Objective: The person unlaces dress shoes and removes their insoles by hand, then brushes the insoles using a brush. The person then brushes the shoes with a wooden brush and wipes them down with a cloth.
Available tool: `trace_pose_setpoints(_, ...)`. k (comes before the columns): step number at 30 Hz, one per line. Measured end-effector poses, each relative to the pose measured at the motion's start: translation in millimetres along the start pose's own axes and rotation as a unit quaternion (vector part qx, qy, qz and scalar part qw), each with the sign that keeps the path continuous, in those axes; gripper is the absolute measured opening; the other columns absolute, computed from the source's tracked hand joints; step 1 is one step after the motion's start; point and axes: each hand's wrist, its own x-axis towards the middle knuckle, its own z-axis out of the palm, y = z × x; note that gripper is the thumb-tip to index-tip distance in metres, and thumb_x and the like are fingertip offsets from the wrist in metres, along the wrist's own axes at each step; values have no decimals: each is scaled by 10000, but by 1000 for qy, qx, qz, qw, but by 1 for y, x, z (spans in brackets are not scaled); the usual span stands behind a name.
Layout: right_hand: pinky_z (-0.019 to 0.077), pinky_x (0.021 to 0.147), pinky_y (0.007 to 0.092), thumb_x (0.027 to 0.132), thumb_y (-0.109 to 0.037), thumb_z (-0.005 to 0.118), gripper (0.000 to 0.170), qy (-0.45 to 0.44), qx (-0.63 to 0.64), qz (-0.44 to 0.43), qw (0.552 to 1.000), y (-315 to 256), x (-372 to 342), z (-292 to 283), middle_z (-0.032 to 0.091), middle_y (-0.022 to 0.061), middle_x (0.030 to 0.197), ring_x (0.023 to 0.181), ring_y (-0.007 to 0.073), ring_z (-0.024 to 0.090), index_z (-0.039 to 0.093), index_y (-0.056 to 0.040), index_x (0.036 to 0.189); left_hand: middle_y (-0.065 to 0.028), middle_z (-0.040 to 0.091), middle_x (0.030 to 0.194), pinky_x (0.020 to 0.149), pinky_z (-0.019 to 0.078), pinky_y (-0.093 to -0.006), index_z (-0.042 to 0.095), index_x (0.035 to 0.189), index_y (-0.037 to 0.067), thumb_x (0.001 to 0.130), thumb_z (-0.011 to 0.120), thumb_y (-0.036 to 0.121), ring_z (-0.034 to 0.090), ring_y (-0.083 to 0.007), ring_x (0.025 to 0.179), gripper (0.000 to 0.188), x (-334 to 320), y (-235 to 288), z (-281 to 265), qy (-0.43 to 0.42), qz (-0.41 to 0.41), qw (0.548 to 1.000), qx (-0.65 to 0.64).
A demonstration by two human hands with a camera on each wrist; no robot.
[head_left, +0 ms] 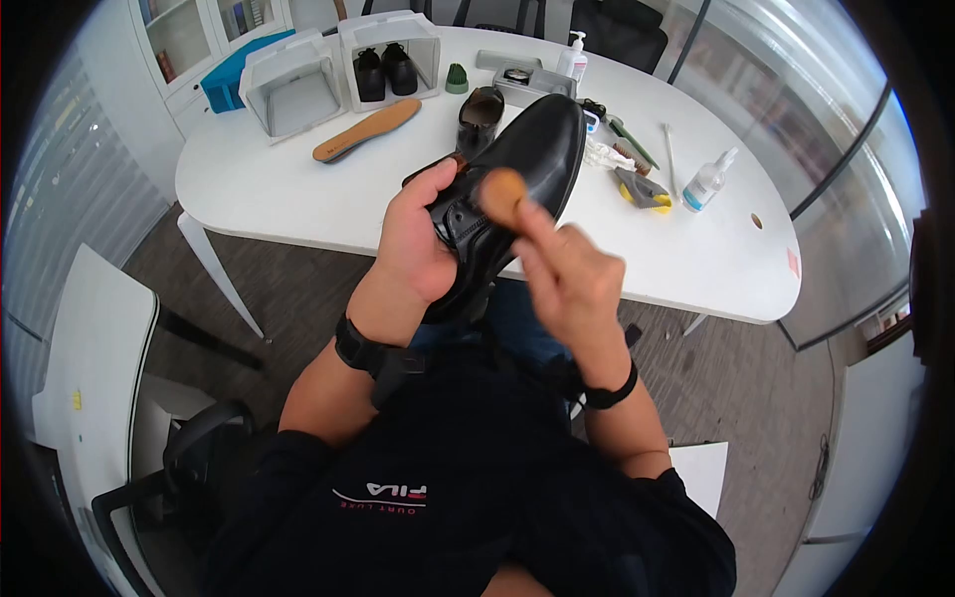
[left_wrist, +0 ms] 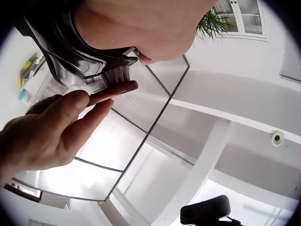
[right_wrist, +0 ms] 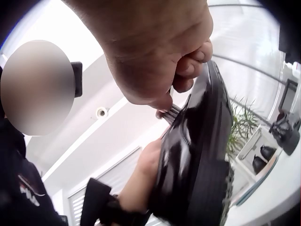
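Note:
A glossy black leather shoe [head_left: 542, 149] is held up at a tilt in front of the table, gripped along its side by the left hand [head_left: 416, 239]. The right hand [head_left: 577, 284] pinches a small brown wooden brush [head_left: 503, 195], blurred in the head view, over the shoe's lacing area. In the left wrist view the dark bristles [left_wrist: 116, 75] of the brush touch the shoe [left_wrist: 70, 52], and thumb and fingers of the right hand [left_wrist: 54, 129] hold its handle. The right wrist view shows the shoe [right_wrist: 188, 155] below the right hand [right_wrist: 155, 56], with the bristles partly hidden.
On the white table [head_left: 279, 214] stand another black shoe [head_left: 480, 111], an insole [head_left: 368, 129], clear boxes [head_left: 293, 90], one with small black shoes [head_left: 386, 72], a green brush [head_left: 457, 79], a spray bottle [head_left: 708, 181], a pump bottle [head_left: 573, 58] and a grey-yellow cloth [head_left: 645, 189].

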Motion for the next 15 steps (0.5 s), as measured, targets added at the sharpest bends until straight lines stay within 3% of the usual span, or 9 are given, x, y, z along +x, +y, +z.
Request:
trace_pose_setpoints(2, 475, 515, 357, 847, -110, 820, 467, -13, -1, 51, 999, -2, 4, -5, 612, 87, 688, 544, 235, 603, 743, -122, 1308, -121, 729, 1162, 933, 594, -431, 651, 1210, 40, 1053, 581, 236, 724, -271, 1043, 260, 0, -4, 1, 9, -5, 1000, -3)
trace_pose_setpoints(4, 476, 519, 355, 883, -75, 789, 430, -90, 39, -51, 994, -11, 2, -8, 634, 107, 706, 549, 244, 608, 737, -101, 1309, -131, 728, 1180, 949, 599, -443, 644, 1222, 32, 1065, 578, 258, 729, -280, 1050, 284, 1, -4, 3, 42, 26, 999, 15)
trace_pose_setpoints(5, 467, 469, 382, 857, -150, 813, 429, -103, 9, -50, 993, -16, 0, -9, 590, 51, 669, 518, 245, 594, 753, -152, 1282, -133, 727, 1188, 964, 595, -446, 639, 1238, 31, 1076, 567, 282, 729, -283, 1057, 308, 1, -4, 2, 29, 40, 999, 15)
trace_pose_setpoints(8, 453, 465, 373, 839, -169, 829, 463, 13, -39, 40, 998, 7, 4, 1, 534, 32, 641, 509, 222, 575, 755, -172, 1295, -125, 728, 1181, 957, 594, -446, 639, 1235, 37, 1084, 552, 301, 728, -278, 1049, 316, -4, -4, 10, -3, 22, 1000, 7)
trace_pose_setpoints(9, 455, 464, 370, 835, -174, 833, 486, 3, -19, 64, 998, 9, 2, 1, 533, 36, 637, 510, 224, 576, 746, -178, 1313, -135, 728, 1193, 952, 596, -447, 643, 1225, 39, 1081, 546, 311, 730, -282, 1051, 322, -4, -4, 12, 15, 14, 1000, 13)
trace_pose_setpoints(10, 455, 464, 370, 835, -174, 833, 486, 4, -18, 65, 998, 5, 1, -1, 533, 36, 637, 510, 224, 576, 746, -178, 1313, -135, 728, 1193, 952, 596, -447, 643, 1225, 39, 1081, 546, 311, 730, -282, 1051, 322, -2, -4, 8, 14, 14, 1000, 14)
trace_pose_setpoints(12, 457, 463, 372, 871, -143, 803, 437, -108, 15, -85, 990, -10, -5, -8, 575, 64, 649, 518, 242, 592, 741, -146, 1303, -152, 726, 1211, 972, 595, -448, 641, 1216, 33, 1069, 554, 305, 730, -293, 1073, 321, 3, -2, -4, 6, 31, 999, 1)
trace_pose_setpoints(14, 458, 464, 375, 867, -142, 806, 425, -113, 22, -76, 990, -2, -10, -3, 583, 72, 661, 521, 249, 594, 746, -138, 1288, -159, 720, 1220, 986, 587, -463, 638, 1218, 34, 1059, 562, 292, 721, -304, 1098, 313, 3, 1, -2, -10, 16, 1000, -12)
trace_pose_setpoints(15, 449, 462, 371, 845, -161, 823, 451, -35, 20, -18, 999, 16, -12, 6, 555, 57, 658, 513, 234, 582, 748, -150, 1290, -157, 719, 1217, 985, 582, -472, 637, 1220, 39, 1058, 563, 288, 717, -307, 1098, 306, 1, 1, 5, 9, 20, 999, -28)
